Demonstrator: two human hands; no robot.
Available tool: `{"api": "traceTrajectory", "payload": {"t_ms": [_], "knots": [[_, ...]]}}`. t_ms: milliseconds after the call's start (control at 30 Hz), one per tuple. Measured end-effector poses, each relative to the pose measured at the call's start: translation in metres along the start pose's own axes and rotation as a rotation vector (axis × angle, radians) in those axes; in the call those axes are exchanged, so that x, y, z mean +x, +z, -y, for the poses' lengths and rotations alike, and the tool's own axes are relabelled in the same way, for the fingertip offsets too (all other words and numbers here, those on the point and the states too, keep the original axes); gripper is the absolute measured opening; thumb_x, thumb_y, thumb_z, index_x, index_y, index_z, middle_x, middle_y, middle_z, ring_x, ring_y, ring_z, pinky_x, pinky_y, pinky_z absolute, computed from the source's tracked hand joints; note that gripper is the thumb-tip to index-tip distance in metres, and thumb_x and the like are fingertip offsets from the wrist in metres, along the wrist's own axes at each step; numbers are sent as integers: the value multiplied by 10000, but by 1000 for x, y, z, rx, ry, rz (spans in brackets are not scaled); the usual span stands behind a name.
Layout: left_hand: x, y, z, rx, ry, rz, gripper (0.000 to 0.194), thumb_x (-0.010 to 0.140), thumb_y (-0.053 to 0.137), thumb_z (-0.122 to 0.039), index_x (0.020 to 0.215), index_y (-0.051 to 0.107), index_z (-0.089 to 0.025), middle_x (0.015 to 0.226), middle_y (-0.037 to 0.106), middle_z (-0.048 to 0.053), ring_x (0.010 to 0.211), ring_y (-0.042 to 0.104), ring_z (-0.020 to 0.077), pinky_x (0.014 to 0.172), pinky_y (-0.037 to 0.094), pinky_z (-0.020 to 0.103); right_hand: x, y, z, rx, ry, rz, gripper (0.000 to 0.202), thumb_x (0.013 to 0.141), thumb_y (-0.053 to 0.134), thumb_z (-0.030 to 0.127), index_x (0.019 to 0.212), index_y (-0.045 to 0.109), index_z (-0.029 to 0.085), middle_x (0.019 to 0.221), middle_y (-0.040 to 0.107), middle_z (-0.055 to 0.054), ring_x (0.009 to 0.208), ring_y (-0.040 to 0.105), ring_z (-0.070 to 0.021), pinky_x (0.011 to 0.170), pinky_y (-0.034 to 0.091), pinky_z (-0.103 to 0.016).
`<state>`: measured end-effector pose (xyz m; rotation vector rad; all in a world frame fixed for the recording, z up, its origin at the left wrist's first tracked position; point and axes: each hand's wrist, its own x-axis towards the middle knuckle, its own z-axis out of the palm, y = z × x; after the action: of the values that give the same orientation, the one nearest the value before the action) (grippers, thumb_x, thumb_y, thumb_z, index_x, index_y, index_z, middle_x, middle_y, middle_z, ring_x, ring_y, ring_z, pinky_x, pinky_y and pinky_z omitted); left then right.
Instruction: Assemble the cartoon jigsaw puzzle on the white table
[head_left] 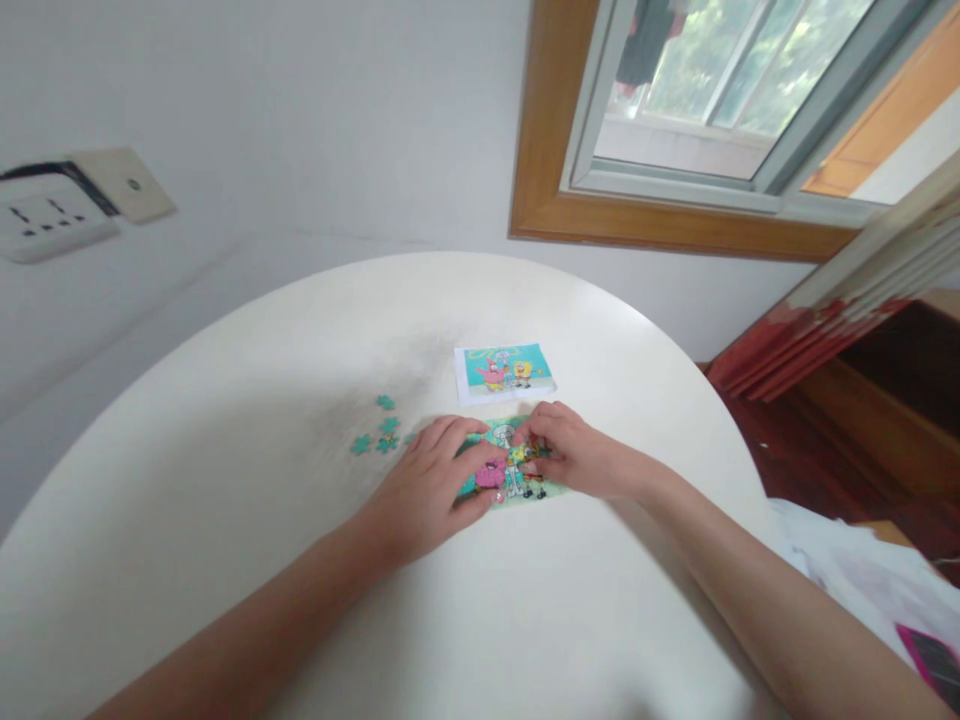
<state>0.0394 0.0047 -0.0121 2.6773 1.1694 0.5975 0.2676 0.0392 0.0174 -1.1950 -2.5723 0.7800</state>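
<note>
A partly covered cartoon puzzle lies flat on the white table, with pink, yellow and green parts showing. My left hand rests over its left side, fingers spread and bent across the pink figure. At the right side, my right hand has its fingers curled close together over the yellow figure; whatever is between the fingertips is too small to make out. Several loose green puzzle pieces lie left of the puzzle, the closest beside my left fingers. Behind the puzzle is a printed picture card with the same cartoon figures.
The round white table fills the middle of the view and meets the wall at the back. A wall socket is at the left, a wood-framed window at the back right, and a red and white curtain at the right.
</note>
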Motion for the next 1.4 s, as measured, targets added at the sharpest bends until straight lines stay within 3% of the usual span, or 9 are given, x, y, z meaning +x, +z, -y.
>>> {"api": "traceTrajectory", "payload": {"t_ms": [667,1033,1400], "knots": [[-1,1,0,8,-7,-10,341,832,618,-347,1154,598,-237,1204,522,94,1153,448,285,996,379,457,-1,4,-3,26,-63,-58,200,772,640,126,962,635,187,950,562,-50,949,499,-193,879,392,-351],[-1,2,2,4,-3,-13,356,827,622,-342,1169,598,-248,1213,523,87,1159,443,287,1004,378,460,-4,3,-1,7,-56,-67,279,784,638,147,1061,629,180,994,564,-84,986,500,-222,889,415,-394],[-1,2,1,2,1,-31,339,822,628,-347,1138,605,-228,1196,534,91,1146,450,282,996,388,454,-3,6,-4,20,-142,-136,226,751,649,100,960,634,184,914,592,-43,868,530,-174,798,421,-314]]}}
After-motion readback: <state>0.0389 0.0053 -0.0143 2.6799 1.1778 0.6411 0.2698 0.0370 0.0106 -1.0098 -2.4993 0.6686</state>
